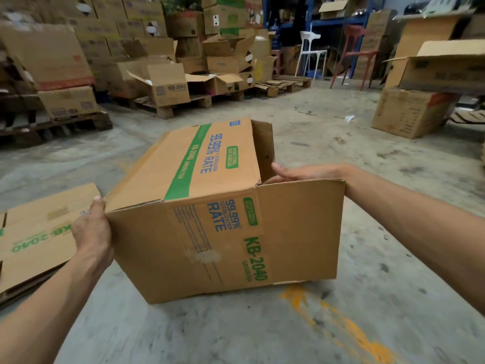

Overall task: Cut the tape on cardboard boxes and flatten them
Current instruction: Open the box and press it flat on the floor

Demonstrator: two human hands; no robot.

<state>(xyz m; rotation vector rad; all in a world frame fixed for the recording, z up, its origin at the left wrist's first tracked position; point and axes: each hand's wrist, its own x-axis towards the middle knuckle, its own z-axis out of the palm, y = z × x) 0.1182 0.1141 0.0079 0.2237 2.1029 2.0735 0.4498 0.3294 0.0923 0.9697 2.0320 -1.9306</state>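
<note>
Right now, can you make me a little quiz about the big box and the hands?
1. True or false: the box with green KB-2040 print stands upright with its open end facing the ceiling.
2. Which hand has its fingers inside the open end? A) left hand B) right hand
3. Fill in: left of the box, a ______ piece of cardboard lies on the floor.

Key:
1. False. It lies on its side, open end toward the right.
2. B. The left hand grips the near left corner edge.
3. Flattened.
</note>
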